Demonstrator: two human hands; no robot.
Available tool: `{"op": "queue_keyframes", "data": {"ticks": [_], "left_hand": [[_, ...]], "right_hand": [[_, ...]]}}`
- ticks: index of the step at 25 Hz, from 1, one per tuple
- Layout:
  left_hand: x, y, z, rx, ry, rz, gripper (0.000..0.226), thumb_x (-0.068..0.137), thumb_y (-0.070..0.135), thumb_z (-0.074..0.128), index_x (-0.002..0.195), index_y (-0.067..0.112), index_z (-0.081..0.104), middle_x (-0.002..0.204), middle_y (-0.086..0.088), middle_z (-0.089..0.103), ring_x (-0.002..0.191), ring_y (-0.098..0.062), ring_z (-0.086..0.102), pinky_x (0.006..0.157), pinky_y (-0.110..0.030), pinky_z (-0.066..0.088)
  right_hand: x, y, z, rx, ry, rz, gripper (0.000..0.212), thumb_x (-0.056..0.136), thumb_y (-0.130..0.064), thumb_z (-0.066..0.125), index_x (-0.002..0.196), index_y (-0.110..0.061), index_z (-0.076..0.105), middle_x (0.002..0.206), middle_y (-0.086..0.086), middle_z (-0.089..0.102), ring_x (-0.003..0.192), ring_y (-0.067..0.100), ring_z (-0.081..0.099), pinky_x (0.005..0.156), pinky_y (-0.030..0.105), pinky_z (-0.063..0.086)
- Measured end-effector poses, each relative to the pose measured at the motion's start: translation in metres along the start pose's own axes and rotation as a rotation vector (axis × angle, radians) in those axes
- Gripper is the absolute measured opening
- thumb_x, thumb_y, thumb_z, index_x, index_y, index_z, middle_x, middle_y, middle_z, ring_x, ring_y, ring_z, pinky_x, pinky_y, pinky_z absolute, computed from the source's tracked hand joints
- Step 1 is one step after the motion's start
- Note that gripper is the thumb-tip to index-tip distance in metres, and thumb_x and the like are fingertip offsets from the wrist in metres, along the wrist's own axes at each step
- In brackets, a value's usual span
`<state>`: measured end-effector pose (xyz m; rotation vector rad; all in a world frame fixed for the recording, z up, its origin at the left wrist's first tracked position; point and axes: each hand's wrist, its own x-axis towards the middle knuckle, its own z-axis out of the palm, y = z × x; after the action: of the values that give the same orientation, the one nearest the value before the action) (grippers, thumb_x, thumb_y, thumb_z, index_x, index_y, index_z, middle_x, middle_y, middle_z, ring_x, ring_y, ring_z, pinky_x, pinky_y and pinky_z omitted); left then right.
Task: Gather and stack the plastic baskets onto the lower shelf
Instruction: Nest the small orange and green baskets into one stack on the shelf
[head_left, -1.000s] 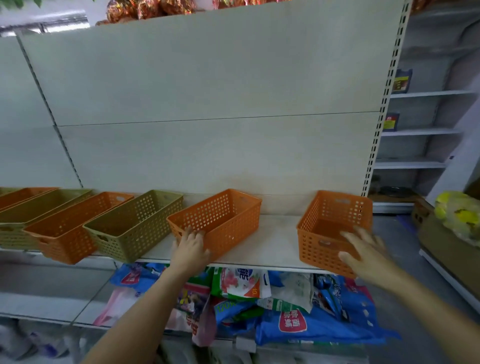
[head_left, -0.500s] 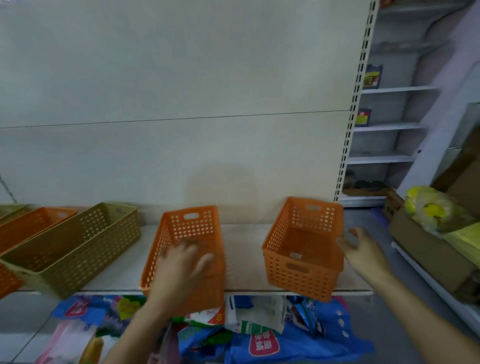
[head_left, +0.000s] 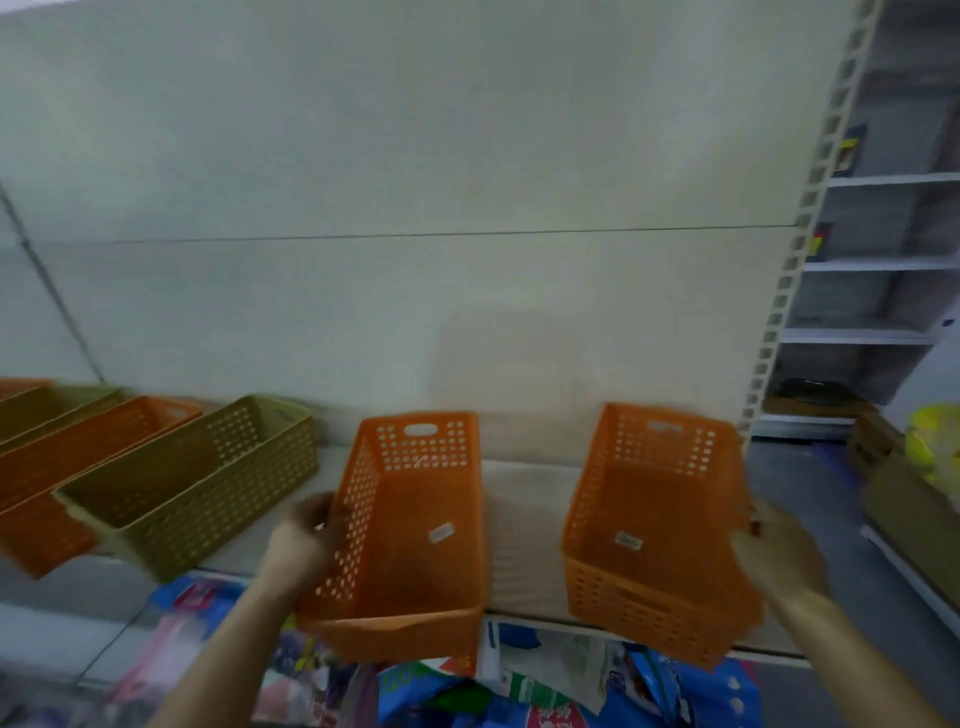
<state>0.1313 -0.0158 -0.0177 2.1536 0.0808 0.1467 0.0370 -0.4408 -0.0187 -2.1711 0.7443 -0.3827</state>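
Two orange perforated plastic baskets sit on the white shelf, both overhanging its front edge. My left hand grips the left wall of the left orange basket. My right hand grips the right wall of the right orange basket. Further left stand an olive basket, another orange basket and more olive and orange ones at the frame's edge. The picture is motion-blurred.
Bags of goods in blue, green and pink packaging lie on the lower shelf under the baskets. A perforated shelf upright stands at the right, with more shelving behind it. Cardboard boxes and a yellow bag stand at far right.
Both hands have closed on the side walls of the two orange baskets. The baskets have slid toward me, past the shelf's front edge. The view has shifted down and closer.
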Motion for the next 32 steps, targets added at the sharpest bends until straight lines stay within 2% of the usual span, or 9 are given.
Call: {"op": "queue_keyframes", "data": {"ticks": [3,5,7,11,16,21,23,26,32], "left_hand": [[-0.032,-0.01,-0.013,-0.093,0.098,0.092,0.027,0.091,0.011,0.054,0.11,0.023,0.068,0.097,0.002,0.076,0.09,-0.017,0.072,0.083,-0.044,0.058],[-0.054,-0.02,-0.03,-0.145,0.123,0.105,0.03,0.095,0.014,0.052,0.119,0.028,0.064,0.099,0.004,0.075,0.086,-0.015,0.073,0.079,-0.043,0.059],[-0.075,-0.03,-0.052,-0.185,0.161,0.087,0.03,0.097,0.015,0.051,0.122,0.026,0.062,0.099,0.004,0.074,0.083,-0.013,0.073,0.076,-0.04,0.061],[-0.111,-0.057,-0.104,-0.187,0.241,0.08,0.031,0.097,0.011,0.052,0.114,0.036,0.057,0.093,0.009,0.071,0.077,-0.013,0.071,0.07,-0.036,0.06],[-0.149,-0.132,-0.199,-0.171,0.209,-0.025,0.032,0.097,0.011,0.053,0.126,0.025,0.058,0.099,-0.004,0.072,0.082,-0.023,0.072,0.07,-0.047,0.06],[-0.188,-0.193,-0.283,-0.227,0.276,-0.106,0.04,0.093,0.0,0.057,0.128,0.02,0.06,0.091,-0.003,0.069,0.075,-0.013,0.066,0.053,-0.014,0.054],[-0.198,-0.211,-0.315,-0.241,0.3,-0.122,0.042,0.092,-0.001,0.057,0.128,0.019,0.061,0.094,-0.008,0.069,0.076,-0.01,0.064,0.05,-0.011,0.052],[-0.196,-0.227,-0.357,-0.26,0.352,-0.109,0.042,0.093,0.0,0.057,0.127,0.023,0.06,0.096,-0.007,0.069,0.077,-0.01,0.064,0.053,-0.018,0.052],[-0.136,-0.252,-0.434,-0.205,0.423,-0.038,0.035,0.093,0.007,0.059,0.119,0.029,0.06,0.093,0.0,0.071,0.083,-0.021,0.069,0.063,-0.027,0.054]], "right_hand": [[-0.02,-0.004,0.007,0.002,0.04,-0.042,0.017,0.094,-0.034,0.047,0.104,-0.038,0.061,0.092,0.007,0.07,0.079,0.032,0.065,0.077,0.052,0.055],[-0.043,-0.017,0.013,0.025,0.036,-0.077,0.03,0.094,-0.033,0.048,0.101,-0.062,0.053,0.101,0.001,0.068,0.088,0.031,0.066,0.081,0.052,0.056],[-0.069,-0.036,0.022,0.018,0.028,-0.126,0.039,0.094,-0.031,0.048,0.103,-0.069,0.049,0.104,0.0,0.068,0.09,0.029,0.066,0.082,0.053,0.056],[-0.141,-0.078,0.053,0.112,-0.026,-0.183,0.043,0.094,-0.023,0.048,0.133,-0.041,0.051,0.102,0.001,0.067,0.088,0.028,0.066,0.082,0.049,0.056],[-0.234,-0.113,0.106,0.241,-0.038,-0.221,0.029,0.089,-0.012,0.054,0.109,-0.029,0.065,0.092,-0.004,0.073,0.077,0.018,0.069,0.072,0.042,0.058],[-0.317,-0.141,0.154,0.291,-0.055,-0.257,0.04,0.089,-0.005,0.054,0.119,-0.029,0.064,0.093,-0.01,0.069,0.082,0.009,0.067,0.07,0.035,0.054],[-0.342,-0.153,0.167,0.304,-0.047,-0.268,0.042,0.088,-0.001,0.056,0.117,-0.031,0.062,0.089,-0.009,0.067,0.078,0.003,0.063,0.063,0.025,0.049],[-0.363,-0.178,0.184,0.311,-0.049,-0.277,0.039,0.088,-0.001,0.057,0.114,-0.03,0.062,0.087,-0.005,0.07,0.074,0.008,0.066,0.058,0.027,0.051],[-0.368,-0.268,0.242,0.4,-0.078,-0.327,0.035,0.088,-0.002,0.059,0.117,-0.021,0.064,0.09,0.0,0.069,0.08,0.019,0.068,0.072,0.036,0.053]]}}
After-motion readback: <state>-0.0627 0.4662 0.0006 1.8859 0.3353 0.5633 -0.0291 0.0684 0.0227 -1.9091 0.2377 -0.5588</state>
